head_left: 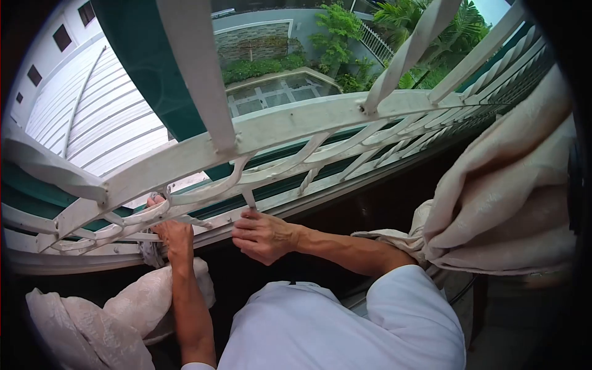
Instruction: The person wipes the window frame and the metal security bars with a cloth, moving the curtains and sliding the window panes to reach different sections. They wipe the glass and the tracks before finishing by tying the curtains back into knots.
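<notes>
If anything goes wrong from here, I judge it will be the bunched grey cloth [148, 251] slipping out between the bars and dropping to the roofs below, because my left hand [171, 237] is curled around it right at the gap. Flaking paint on the white-painted metal window grille [290, 123] could also scrape my knuckles. The cloth sits under my left hand, at the grille's low scrollwork on the left. My right hand [262, 237] is closed just right of it, fingertips against the bottom rail. I cannot tell whether it pinches anything. Cream curtains [505, 197] hang on the right.
</notes>
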`<control>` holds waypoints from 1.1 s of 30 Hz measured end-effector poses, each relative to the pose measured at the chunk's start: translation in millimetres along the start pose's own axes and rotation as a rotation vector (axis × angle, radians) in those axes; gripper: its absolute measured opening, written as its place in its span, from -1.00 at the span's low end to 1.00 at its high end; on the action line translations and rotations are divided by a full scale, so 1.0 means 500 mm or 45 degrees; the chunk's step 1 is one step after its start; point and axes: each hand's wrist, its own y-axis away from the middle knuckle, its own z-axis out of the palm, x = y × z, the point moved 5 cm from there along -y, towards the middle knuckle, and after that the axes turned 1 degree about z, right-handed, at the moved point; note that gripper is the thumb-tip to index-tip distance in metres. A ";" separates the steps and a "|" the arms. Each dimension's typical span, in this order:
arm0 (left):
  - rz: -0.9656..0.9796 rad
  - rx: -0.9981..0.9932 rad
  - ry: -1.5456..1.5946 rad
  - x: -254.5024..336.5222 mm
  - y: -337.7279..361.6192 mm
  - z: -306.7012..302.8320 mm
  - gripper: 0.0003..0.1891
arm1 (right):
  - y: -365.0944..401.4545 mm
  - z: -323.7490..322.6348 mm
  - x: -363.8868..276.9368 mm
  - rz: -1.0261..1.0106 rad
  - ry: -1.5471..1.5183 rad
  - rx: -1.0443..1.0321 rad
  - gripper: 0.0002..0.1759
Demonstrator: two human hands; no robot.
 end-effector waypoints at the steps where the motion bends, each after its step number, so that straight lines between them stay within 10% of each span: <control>1: -0.148 0.137 0.242 0.008 -0.011 -0.045 -0.46 | 0.007 -0.043 0.004 0.049 -0.029 0.057 -0.79; 6: -0.352 0.425 0.801 -0.085 -0.001 -0.027 -0.67 | 0.063 -0.133 0.089 0.364 -0.046 0.072 -0.79; 8: 0.610 0.850 0.484 0.057 0.001 -0.099 -0.72 | 0.043 -0.128 0.095 0.308 -0.104 0.051 -0.78; 10: 0.709 0.938 0.619 0.055 -0.002 -0.183 -0.73 | 0.039 -0.119 0.104 0.329 -0.039 0.020 -0.78; 16: 0.279 0.577 0.370 0.039 0.014 -0.074 -0.71 | 0.048 -0.095 0.093 0.274 -0.115 -0.014 -0.80; 28: 0.472 0.385 0.171 0.068 0.009 -0.097 -0.79 | -0.052 -0.019 0.006 0.092 -0.487 -0.208 -0.60; 30: -0.189 -0.397 1.266 0.036 0.047 -0.252 -0.78 | -0.065 0.004 -0.014 0.053 -0.572 -0.275 -0.60; 33: 0.244 0.050 1.754 -0.008 0.129 -0.275 -0.73 | -0.088 0.017 -0.045 0.148 -0.710 -0.249 -0.60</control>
